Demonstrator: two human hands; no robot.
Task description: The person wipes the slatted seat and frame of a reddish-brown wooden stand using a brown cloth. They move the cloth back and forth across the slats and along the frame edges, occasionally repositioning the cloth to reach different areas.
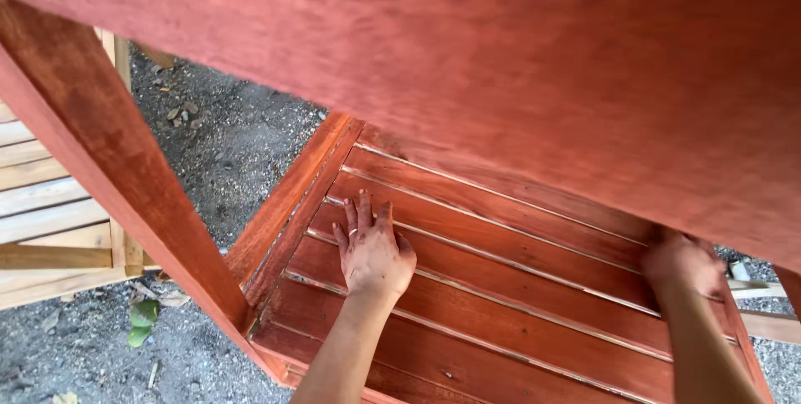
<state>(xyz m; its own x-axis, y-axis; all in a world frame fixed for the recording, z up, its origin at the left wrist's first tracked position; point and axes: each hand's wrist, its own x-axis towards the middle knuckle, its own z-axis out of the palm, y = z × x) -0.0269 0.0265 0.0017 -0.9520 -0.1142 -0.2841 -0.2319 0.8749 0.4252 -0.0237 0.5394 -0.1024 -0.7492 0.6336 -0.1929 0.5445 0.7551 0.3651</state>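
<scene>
1. the setting is outdoors on grey gravel ground [221, 154], strewn with small stones, dry scraps and a couple of green leaves [143, 320] at 8 o'clock.
2. a red-stained slatted wooden shelf [501, 287] fills the lower middle, its boards running from 9 toward 4 o'clock with thin pale gaps between them.
3. a broad red-stained wooden top panel [501, 62] spans the upper part from 10 to 3 o'clock, blurred and close to the camera, overhanging the shelf.
4. a red-stained wooden leg [108, 162] slants from 10 down to 7 o'clock, meeting the shelf's near left corner.
5. an unstained pale wooden slatted piece [42, 204] stands at 9 o'clock on the gravel, apart from the red furniture.
6. the left hand [371, 249] lies palm down on the slats near the centre, fingers stretched out flat and close together, gripping nothing; it is smeared with dark stain.
7. the right hand [680, 262] rests at 4 o'clock at the shelf's far edge, partly hidden under the top panel; i cannot tell how its fingers are set.
8. no container shows.
</scene>
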